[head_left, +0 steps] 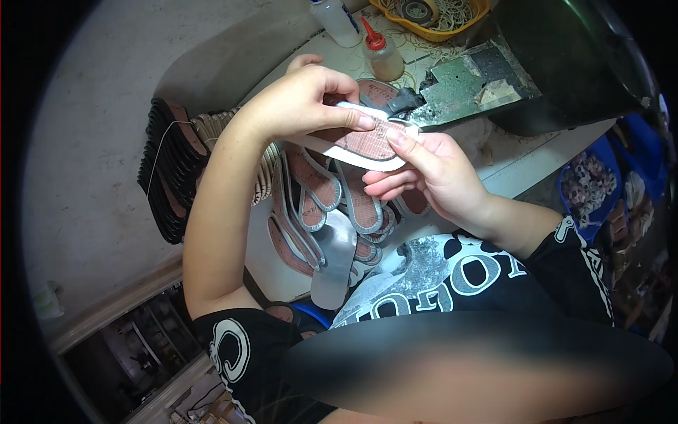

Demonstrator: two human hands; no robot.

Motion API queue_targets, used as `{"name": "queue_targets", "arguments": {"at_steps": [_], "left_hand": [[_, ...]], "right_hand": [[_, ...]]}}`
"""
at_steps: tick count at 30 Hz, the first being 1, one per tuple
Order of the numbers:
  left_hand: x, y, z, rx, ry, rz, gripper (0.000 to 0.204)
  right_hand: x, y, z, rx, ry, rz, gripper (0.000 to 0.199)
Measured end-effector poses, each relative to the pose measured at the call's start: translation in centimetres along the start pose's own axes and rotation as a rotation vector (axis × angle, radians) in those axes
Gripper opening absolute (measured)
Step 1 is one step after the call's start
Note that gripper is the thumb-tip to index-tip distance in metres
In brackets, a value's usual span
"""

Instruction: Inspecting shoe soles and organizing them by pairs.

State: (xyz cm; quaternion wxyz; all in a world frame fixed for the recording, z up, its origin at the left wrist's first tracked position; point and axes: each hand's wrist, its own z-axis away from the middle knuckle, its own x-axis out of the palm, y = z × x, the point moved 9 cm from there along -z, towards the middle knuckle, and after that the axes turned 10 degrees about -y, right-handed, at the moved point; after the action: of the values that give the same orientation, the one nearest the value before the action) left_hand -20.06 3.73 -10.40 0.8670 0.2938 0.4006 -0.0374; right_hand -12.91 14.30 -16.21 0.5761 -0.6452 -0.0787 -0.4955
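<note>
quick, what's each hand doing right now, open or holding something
Left hand: closed, holding the white-edged sole, thumb on its upper face.
Right hand: closed, gripping the same sole near its right end, thumb on top.

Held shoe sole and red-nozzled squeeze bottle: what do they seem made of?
Shoe sole: perhaps foam or rubber; the matte reddish-brown top has a grid pattern, the white rim looks smooth. Squeeze bottle: likely plastic, its body translucent, its red nozzle smooth.
</note>
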Motion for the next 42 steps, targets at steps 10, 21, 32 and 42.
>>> {"name": "queue_targets", "arguments": {"at_steps": [10, 21, 32, 42], "left_hand": [[1.2, 0.0, 2.1, -0.199, 0.056, 0.224, 0.034], [5.9, 0.1, 2.5, -0.286, -0.059, 0.738, 0.037], [6.6, -0.5, 3.0, -0.304, 0.024, 0.951, 0.032], [8.8, 0.5, 3.3, -0.405, -0.023, 1.044, 0.036]], "right_hand": [[-0.2, -0.1, -0.1, 0.058, 0.030, 0.032, 0.046], [-1.0, -1.1, 0.5, -0.005, -0.003, 0.051, 0.036], [-1.1, -0.5, -0.4, -0.013, -0.026, 0.052, 0.037], [-2.1, -0.6, 0.0, 0.087, -0.113, 0.211, 0.034]]}}
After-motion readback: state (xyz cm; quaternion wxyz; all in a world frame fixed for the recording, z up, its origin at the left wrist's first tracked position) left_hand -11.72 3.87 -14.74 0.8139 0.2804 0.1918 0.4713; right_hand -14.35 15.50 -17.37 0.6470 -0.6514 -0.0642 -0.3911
